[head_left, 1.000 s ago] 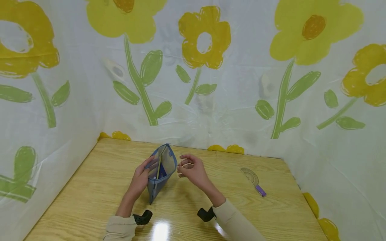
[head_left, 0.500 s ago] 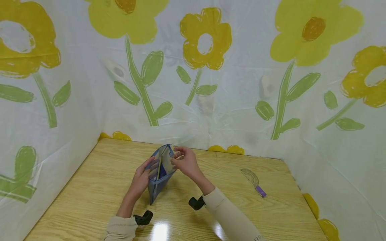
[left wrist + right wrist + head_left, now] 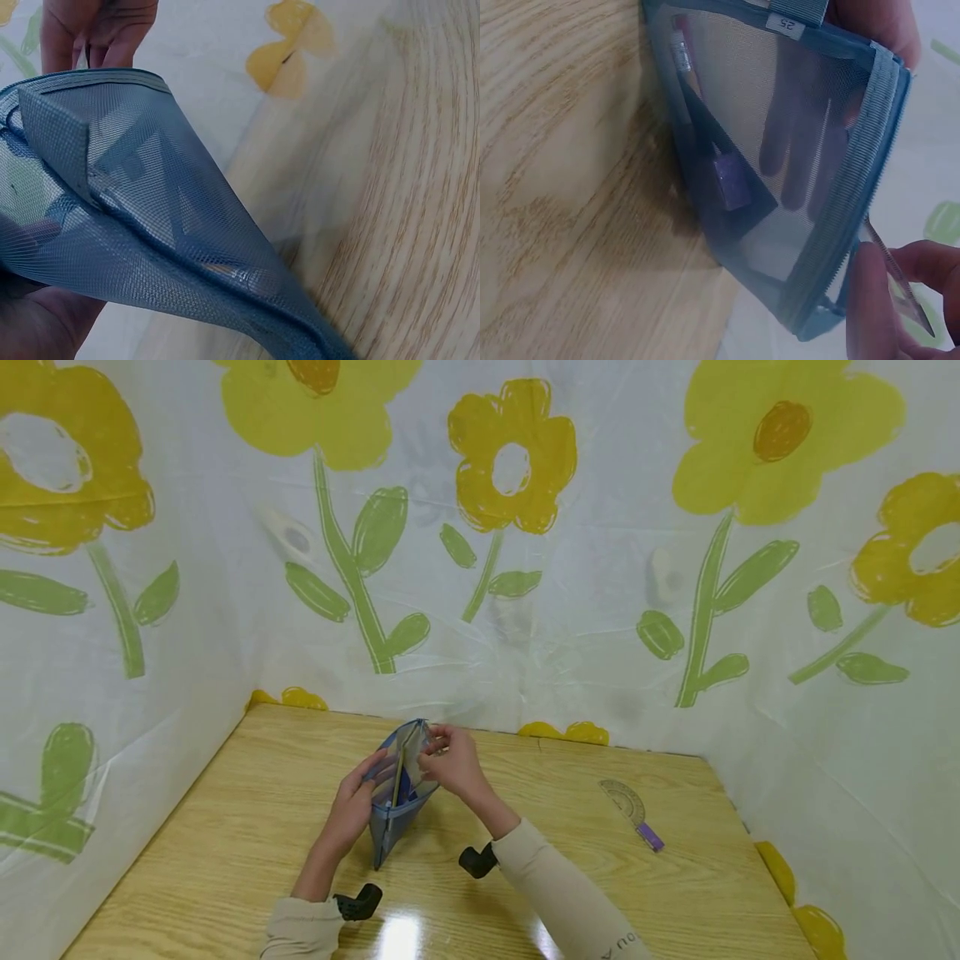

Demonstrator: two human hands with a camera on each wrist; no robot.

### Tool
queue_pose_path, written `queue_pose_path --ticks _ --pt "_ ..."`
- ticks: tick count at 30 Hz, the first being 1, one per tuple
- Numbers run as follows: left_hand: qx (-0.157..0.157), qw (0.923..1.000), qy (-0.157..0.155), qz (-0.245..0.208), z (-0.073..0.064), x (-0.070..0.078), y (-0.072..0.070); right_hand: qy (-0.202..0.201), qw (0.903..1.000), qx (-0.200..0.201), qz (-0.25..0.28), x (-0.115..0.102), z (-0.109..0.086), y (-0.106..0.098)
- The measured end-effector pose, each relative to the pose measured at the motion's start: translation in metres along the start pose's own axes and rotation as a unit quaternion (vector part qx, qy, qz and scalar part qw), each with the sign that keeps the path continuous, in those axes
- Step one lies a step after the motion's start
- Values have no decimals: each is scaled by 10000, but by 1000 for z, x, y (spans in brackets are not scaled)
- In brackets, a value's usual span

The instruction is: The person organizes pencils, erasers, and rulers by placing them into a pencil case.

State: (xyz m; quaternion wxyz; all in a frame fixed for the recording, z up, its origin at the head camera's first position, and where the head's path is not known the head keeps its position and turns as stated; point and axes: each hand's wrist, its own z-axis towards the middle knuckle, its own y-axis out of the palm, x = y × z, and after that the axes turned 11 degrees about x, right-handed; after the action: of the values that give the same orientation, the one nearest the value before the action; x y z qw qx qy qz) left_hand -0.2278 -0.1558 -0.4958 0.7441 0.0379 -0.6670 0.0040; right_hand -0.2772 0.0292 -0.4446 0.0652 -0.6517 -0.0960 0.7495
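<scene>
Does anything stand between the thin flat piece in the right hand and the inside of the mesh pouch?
Nothing visible does. The mesh pouch has its mouth open, and the right hand pinches the thin flat piece at that opening. The left hand holds the opposite side.

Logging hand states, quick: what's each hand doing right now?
Left hand: holding the blue mesh zipper pouch.
Right hand: pinching a thin flat item at the pouch's opening; exact type unclear.

The white tag [image 3: 785, 25] on the blue bag [image 3: 739, 94] seems to say 25. Letters [image 3: 621, 945] on the right sleeve [image 3: 566, 889] are hard to read.
</scene>
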Motion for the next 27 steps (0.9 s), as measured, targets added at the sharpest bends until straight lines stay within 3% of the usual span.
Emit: queue_pose_path --ticks 11,18,27 --pt "-4 10000 -49 -67 -1 2 0 -70 9992 -182 -351 -2 -5 3" --pt "-8 9999 -88 -99 -2 3 -2 158 9988 -277 -384 -3 -8 3" --pt "15 10000 -49 23 -2 4 -4 173 9990 -349 -218 -5 -11 -1"
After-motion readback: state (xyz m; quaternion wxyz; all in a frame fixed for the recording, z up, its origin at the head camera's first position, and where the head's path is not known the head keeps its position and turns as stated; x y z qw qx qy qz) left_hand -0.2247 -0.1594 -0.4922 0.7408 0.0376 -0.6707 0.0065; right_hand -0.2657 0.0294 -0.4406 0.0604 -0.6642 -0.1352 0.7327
